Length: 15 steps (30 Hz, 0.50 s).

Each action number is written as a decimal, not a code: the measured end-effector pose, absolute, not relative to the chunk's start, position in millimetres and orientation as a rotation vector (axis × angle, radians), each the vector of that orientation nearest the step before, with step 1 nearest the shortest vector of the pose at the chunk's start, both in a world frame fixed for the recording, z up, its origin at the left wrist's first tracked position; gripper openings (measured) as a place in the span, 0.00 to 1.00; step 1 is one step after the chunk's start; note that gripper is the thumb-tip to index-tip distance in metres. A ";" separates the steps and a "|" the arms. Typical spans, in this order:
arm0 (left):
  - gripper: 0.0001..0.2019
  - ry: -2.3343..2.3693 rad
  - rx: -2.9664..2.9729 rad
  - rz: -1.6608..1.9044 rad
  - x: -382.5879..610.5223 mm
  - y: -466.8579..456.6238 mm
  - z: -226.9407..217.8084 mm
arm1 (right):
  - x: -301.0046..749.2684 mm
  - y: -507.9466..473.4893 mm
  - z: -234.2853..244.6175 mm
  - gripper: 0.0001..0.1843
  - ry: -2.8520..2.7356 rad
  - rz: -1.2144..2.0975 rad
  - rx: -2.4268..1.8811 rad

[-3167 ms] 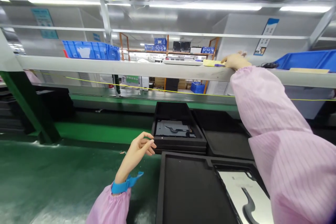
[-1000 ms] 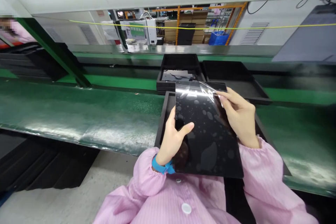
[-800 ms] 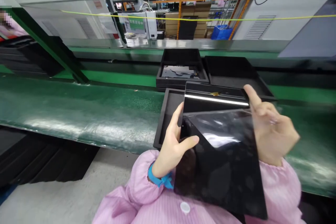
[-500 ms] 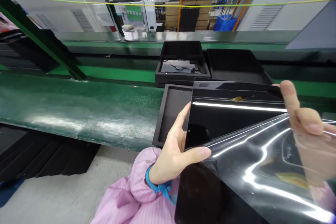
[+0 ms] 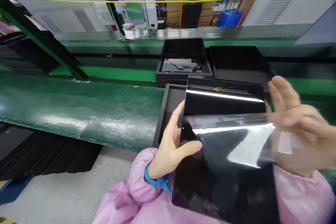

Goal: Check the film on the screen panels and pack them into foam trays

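My left hand grips the left edge of a glossy black tablet screen panel, thumb on its face and fingers behind. The panel is tilted towards me, and a small gold patch shows near its top edge. A clear plastic film lies across the panel's middle, reflecting bright light. At the panel's right side, my right hand is closed on the film's right edge; motion blurs its fingers. A small whitish tab shows by that hand.
Behind the panel, a shallow black tray rests on the green bench. Further back stand a black foam box with a grey part and cable inside, and another black box. A green post slants at the left.
The film, folded diagonally and pulled towards the lower right before, now stretches more level across the panel. My right hand has shifted and its fingers have spread somewhat. The panel has moved slightly left.
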<state>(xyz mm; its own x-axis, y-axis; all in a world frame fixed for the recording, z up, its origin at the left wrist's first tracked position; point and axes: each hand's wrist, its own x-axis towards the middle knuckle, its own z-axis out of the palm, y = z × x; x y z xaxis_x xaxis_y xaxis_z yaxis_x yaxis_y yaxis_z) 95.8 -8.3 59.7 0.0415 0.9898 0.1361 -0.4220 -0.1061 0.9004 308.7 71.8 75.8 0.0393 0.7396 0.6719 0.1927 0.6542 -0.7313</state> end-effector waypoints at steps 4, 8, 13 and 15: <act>0.40 0.846 1.007 1.513 82.7 -0.8 38.3 | 301.2 61.0 98.4 0.13 -2.201 0.425 -0.448; 0.36 0.857 0.845 1.598 75.0 -1.7 32.4 | 291.4 48.4 117.8 0.15 -2.689 0.563 0.039; 0.36 0.891 0.663 1.633 74.5 -11.5 36.3 | 280.9 40.4 117.1 0.19 -2.719 0.550 0.207; 0.36 0.898 0.625 1.637 74.9 -14.3 35.0 | 279.8 40.0 115.0 0.21 -2.709 0.545 0.307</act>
<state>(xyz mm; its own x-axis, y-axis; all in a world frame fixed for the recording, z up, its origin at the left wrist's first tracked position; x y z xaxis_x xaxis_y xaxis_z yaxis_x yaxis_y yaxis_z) 74.9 -14.3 35.0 -0.2479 0.9673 -0.0541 -0.5655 -0.0991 0.8188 279.8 40.0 115.0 -0.9120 -0.1392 0.3859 -0.2775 0.9020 -0.3306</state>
